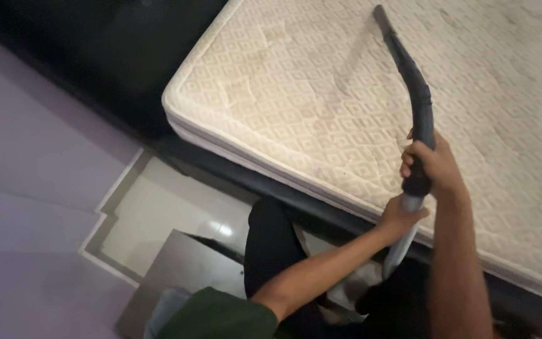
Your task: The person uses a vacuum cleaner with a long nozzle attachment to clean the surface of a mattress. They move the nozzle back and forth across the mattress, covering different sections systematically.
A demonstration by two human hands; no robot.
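Note:
A dark curved vacuum wand (413,94) reaches out over a bare quilted cream mattress (321,100), its narrow tip touching or just above the fabric near the top of the view. My right hand (433,164) is wrapped around the wand's black grip. Just below it, my left hand (398,218) clasps the grey hose (401,242) that drops toward the floor. My dark-trousered knee (271,242) is pressed near the bed's edge.
The mattress lies on a dark bed frame (265,182). Pale floor tiles (164,216) show beside the bed, with a lilac wall (26,188) at the left. A dark flat object (183,263) lies on the floor near my leg.

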